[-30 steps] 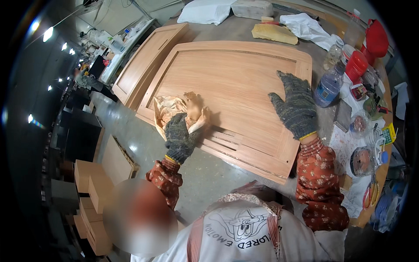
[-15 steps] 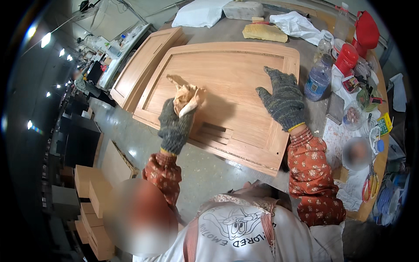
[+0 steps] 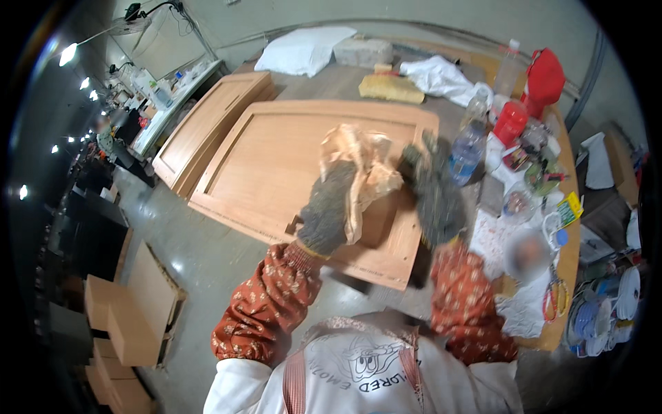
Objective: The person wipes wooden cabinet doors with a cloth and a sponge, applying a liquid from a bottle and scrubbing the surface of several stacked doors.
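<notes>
A pale wooden cabinet door panel [image 3: 276, 159] with a raised frame lies in front of me. My left hand [image 3: 328, 207], in a dark grey knitted glove, grips a crumpled tan rag [image 3: 358, 162] above the panel's right part. Loose folds of the rag spread past the fingers and hang down on the right. My right hand [image 3: 438, 196], gloved alike, is at the panel's right edge, somewhat blurred. Its fingers look stretched out and point away from me; whether they press on the edge I cannot tell.
A second wooden panel [image 3: 207, 131] lies to the left. On the right stand a plastic bottle [image 3: 469, 153], a red container [image 3: 511, 123] and orange-handled scissors [image 3: 556, 298]. A yellow sponge-like block [image 3: 391, 89] and white cloth [image 3: 441, 76] lie behind. Cardboard boxes [image 3: 127, 321] stand lower left.
My left hand has moved right across the panel with the rag, which is now spread wider. My right hand has turned edge-on at the panel's right edge. The whole view has shifted.
</notes>
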Demonstrator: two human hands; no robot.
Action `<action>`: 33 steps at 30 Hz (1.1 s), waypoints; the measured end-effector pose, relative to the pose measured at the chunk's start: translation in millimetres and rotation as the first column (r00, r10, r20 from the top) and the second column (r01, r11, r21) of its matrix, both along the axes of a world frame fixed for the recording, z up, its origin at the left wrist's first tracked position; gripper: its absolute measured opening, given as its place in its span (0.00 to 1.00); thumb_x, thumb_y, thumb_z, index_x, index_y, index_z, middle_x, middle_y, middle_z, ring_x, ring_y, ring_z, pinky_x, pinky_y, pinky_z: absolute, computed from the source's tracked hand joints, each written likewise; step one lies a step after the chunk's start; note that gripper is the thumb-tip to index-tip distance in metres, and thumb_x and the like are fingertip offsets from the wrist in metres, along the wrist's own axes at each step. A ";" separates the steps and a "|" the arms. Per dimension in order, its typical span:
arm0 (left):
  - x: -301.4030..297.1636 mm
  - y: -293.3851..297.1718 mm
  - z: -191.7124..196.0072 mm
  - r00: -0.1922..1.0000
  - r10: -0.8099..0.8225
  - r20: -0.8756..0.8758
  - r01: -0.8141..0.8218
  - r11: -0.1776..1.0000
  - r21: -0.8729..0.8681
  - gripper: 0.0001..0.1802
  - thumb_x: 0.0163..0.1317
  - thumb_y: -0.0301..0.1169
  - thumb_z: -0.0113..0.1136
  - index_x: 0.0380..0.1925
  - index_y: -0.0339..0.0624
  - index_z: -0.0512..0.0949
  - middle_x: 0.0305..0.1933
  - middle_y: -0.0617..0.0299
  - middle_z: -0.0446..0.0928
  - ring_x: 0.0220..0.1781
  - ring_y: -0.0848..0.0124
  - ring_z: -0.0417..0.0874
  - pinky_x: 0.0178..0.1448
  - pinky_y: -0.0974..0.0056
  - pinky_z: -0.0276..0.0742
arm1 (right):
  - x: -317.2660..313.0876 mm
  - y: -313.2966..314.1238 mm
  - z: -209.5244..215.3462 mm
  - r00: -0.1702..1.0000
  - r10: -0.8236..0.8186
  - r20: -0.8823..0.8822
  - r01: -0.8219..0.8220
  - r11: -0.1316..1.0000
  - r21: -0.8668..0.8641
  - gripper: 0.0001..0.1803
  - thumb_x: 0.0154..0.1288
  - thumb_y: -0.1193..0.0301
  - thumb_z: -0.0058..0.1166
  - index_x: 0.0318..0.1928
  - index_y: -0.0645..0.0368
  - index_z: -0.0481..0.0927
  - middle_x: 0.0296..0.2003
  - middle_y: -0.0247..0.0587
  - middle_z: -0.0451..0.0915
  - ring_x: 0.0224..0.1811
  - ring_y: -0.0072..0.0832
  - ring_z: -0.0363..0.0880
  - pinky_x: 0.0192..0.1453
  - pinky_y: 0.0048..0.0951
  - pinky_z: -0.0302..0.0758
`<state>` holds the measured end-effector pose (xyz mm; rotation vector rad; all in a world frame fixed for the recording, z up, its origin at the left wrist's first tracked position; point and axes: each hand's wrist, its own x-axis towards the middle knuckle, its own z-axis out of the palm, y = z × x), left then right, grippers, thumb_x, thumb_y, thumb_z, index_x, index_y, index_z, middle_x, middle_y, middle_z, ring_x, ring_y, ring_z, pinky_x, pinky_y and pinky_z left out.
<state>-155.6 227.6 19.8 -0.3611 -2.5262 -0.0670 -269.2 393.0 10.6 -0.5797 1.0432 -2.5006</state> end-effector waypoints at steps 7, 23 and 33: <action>-20.9 38.7 39.2 0.934 0.038 0.356 -0.224 0.837 0.499 0.25 0.66 0.31 0.53 0.61 0.34 0.65 0.59 0.48 0.72 0.62 0.55 0.71 0.66 0.57 0.66 | 39.8 27.1 23.1 0.873 -0.184 -0.453 0.399 0.804 0.441 0.49 0.48 0.66 0.73 0.68 0.62 0.59 0.61 0.44 0.69 0.60 0.34 0.70 0.64 0.34 0.68; 81.5 -56.2 11.3 0.943 -0.073 0.326 0.029 0.990 0.137 0.21 0.55 0.49 0.64 0.42 0.49 0.81 0.39 0.59 0.80 0.47 0.57 0.80 0.55 0.51 0.72 | -25.1 2.0 -1.2 0.235 0.463 -0.855 0.848 0.333 0.414 0.33 0.59 0.51 0.57 0.60 0.58 0.71 0.60 0.46 0.69 0.61 0.45 0.67 0.67 0.48 0.60; 71.9 -128.1 35.7 0.880 -0.331 0.340 0.300 0.943 0.141 0.24 0.58 0.50 0.63 0.50 0.50 0.79 0.53 0.57 0.78 0.56 0.58 0.78 0.57 0.53 0.74 | -130.0 -41.5 -22.5 0.421 0.181 -0.889 0.881 0.151 0.448 0.30 0.63 0.58 0.56 0.61 0.63 0.69 0.56 0.57 0.73 0.57 0.51 0.71 0.63 0.44 0.66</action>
